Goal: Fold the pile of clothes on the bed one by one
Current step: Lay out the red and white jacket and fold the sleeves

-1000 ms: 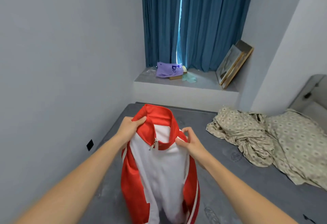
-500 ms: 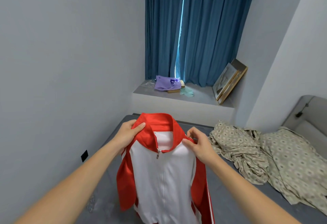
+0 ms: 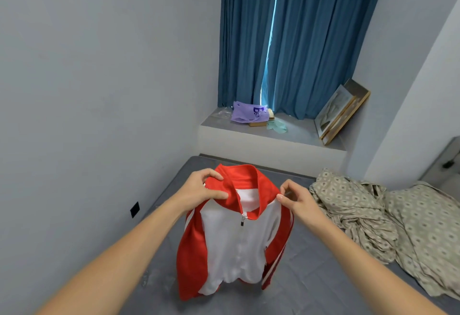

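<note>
Head view, jacket: a red and white zip jacket (image 3: 231,242) hangs upright in the air over the near left part of the bed (image 3: 311,279), front panel facing the camera, zip closed almost to the collar, its hem just above or brushing the grey sheet; which of the two I cannot tell.
Head view, left hand: the left hand (image 3: 202,190) pinches the red collar and shoulder on its own side, thumb on the front and fingers curled over the top edge.
Head view, right hand: the right hand (image 3: 295,196) pinches the opposite shoulder seam between thumb and curled fingers, level with the other hand.
Head view, sleeves: both red sleeves hang down alongside the body, the one on the right showing white stripes.
Head view, surroundings: a rumpled patterned blanket (image 3: 361,217) lies to the right on the bed, well apart from the jacket; blue curtains (image 3: 298,40) hang behind a window ledge (image 3: 293,133) carrying a purple bag (image 3: 247,111) and a leaning picture frame (image 3: 341,110).
Step in hand: judged from the hold, the garment is being held up by its shoulders and squared before folding.
Next move: it probably calls for laying the jacket flat on the free grey sheet, smoothing it, then bringing the sleeves in.
Pile: no other clothes show in this frame.
</note>
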Demonstrator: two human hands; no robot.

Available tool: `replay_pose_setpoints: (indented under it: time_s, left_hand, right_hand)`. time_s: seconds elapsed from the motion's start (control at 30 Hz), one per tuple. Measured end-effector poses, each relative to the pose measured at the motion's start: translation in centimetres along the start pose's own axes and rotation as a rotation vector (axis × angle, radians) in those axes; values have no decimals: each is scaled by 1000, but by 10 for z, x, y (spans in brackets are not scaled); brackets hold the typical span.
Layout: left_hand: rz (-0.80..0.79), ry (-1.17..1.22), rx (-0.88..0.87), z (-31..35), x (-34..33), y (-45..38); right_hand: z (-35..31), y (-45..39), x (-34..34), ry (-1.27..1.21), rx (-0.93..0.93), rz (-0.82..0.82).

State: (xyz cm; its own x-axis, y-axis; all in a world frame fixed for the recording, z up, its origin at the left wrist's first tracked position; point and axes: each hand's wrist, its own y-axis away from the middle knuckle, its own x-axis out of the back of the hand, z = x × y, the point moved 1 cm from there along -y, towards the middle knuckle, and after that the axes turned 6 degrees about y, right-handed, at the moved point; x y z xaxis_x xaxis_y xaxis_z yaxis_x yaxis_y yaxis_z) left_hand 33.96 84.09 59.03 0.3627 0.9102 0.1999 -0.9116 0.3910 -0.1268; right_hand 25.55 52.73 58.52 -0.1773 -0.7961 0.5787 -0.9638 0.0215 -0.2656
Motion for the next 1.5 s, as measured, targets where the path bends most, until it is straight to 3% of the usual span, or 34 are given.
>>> replay_pose_setpoints:
  time_s: [0.2, 0.57, 0.77, 0.9, 1.03, 1.17, 1.27, 1.43, 1.5]
  left_hand:
    - [-9, -150, 3, -20, 9, 3]
    - [-25, -46, -39, -28, 19, 5]
    - [44, 40, -71, -18, 23, 4]
    - [97, -11, -101, -10, 20, 0]
    - [199, -149, -127, -9, 20, 0]
    - [282, -233, -186, 5, 10, 12]
    - [240, -252, -168, 20, 0, 32]
    - [-63, -188, 62, 41, -2, 73]
    - [-67, -238, 127, 41, 3, 84]
  right_hand:
    - [-5, 3, -9, -46, -44, -89]
    - [6, 6, -15, 110, -151, -168]
    - [11, 9, -11, 191, -137, -56]
    - [-3, 10, -15, 85, -158, -32]
    - [-14, 5, -10, 37, -167, -80]
    - [-23, 1, 0, 234, -43, -165]
    - [-32, 3, 6, 180, 35, -156]
    - [-37, 18, 12, 144, 70, -182]
    - [-43, 28, 9, 104, 75, -183]
